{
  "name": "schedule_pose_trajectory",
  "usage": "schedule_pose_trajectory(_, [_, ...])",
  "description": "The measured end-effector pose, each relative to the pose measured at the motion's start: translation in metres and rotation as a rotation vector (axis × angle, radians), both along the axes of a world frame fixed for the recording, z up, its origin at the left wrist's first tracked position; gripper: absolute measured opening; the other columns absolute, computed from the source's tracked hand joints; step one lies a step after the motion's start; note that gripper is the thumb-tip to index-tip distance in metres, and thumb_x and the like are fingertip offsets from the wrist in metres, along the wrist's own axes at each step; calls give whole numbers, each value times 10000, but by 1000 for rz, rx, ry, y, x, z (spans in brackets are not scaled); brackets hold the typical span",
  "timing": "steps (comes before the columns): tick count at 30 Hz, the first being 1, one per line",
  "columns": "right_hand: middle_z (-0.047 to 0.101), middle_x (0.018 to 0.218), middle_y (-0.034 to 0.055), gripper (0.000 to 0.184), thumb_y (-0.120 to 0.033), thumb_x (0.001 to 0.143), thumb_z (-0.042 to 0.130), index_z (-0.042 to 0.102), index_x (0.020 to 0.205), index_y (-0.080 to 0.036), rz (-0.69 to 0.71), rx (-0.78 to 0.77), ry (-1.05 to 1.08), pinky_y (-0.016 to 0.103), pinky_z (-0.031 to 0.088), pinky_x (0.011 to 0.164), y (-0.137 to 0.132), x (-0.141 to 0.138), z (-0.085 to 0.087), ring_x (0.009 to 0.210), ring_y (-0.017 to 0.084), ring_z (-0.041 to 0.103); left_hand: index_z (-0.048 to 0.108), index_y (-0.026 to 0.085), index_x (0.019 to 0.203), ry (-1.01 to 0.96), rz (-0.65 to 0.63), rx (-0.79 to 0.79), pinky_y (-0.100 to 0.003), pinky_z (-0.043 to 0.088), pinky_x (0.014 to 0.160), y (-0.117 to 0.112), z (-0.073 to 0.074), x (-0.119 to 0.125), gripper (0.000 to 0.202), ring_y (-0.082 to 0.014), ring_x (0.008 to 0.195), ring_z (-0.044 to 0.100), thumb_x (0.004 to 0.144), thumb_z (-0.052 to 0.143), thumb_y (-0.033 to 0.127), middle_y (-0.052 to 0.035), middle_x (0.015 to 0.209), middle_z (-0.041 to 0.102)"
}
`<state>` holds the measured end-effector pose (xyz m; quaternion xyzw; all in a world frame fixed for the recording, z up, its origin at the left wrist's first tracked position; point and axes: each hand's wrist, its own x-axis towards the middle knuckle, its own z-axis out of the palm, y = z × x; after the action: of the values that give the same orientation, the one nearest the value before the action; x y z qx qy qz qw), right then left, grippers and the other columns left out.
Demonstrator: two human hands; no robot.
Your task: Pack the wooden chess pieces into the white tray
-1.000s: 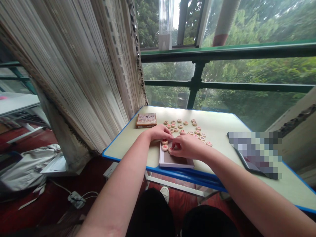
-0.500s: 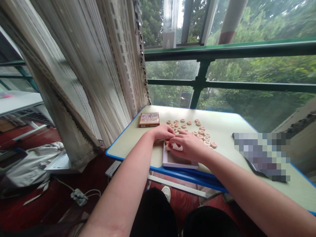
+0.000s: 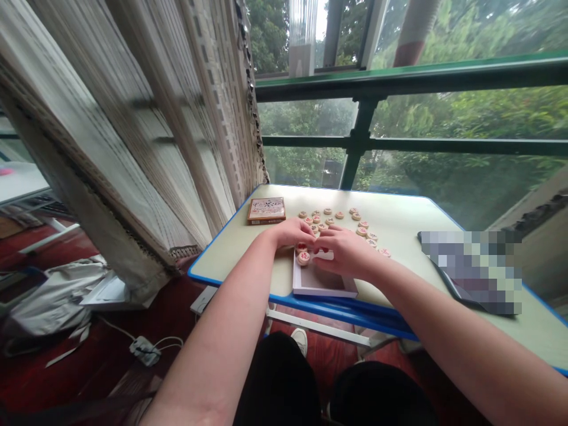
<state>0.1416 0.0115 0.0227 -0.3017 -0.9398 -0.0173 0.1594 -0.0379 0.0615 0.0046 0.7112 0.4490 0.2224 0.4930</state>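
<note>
A shallow open box tray [image 3: 326, 291] lies at the table's near edge. Two round xiangqi pieces with red characters show along its left side, the nearer piece [image 3: 303, 258] lying flat. My left hand [image 3: 293, 232] is over the tray's far left corner, its fingers curled and pressed together; what they hold, if anything, is hidden. Just right of it, my right hand [image 3: 348, 251] hovers over the tray, thumb apart from the forefinger, with no piece visible between them. The fingertips of both hands nearly meet. Several loose xiangqi pieces [image 3: 361, 231] spread out beyond my hands.
A patterned xiangqi box lid [image 3: 266, 210] rests at the table's far left. On the right lies a dark, blurred-out flat object [image 3: 470, 275]. The pale table [image 3: 248, 266] has a blue edge. A curtain [image 3: 177, 136] hangs at left, and a green railing [image 3: 408, 77] runs behind.
My right hand has let go of the nearer red piece in the tray and shifted slightly right and up. My left hand has stayed near the tray's far corner. The view has tilted slightly.
</note>
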Motion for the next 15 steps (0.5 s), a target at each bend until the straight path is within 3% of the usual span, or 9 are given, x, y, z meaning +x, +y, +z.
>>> schedule_pose_trajectory(6, [653,792,56,139,-312,761,619,689,806,-201,-89,3,-24,290,383,662,1,-6,-4,783,197,531,698,101,636,25,33,16,-203,359,503,-2,1,2,139,-82,522,463,587,646,220,-7,550,596])
schedule_pose_trajectory(15, [663,779,49,117,-314,751,634,681,755,-207,-63,-11,2,291,380,657,4,-5,-6,769,196,528,704,107,642,-5,-4,-7,-206,364,500,-1,0,1,128,-85,519,472,587,659,214,-10,560,607])
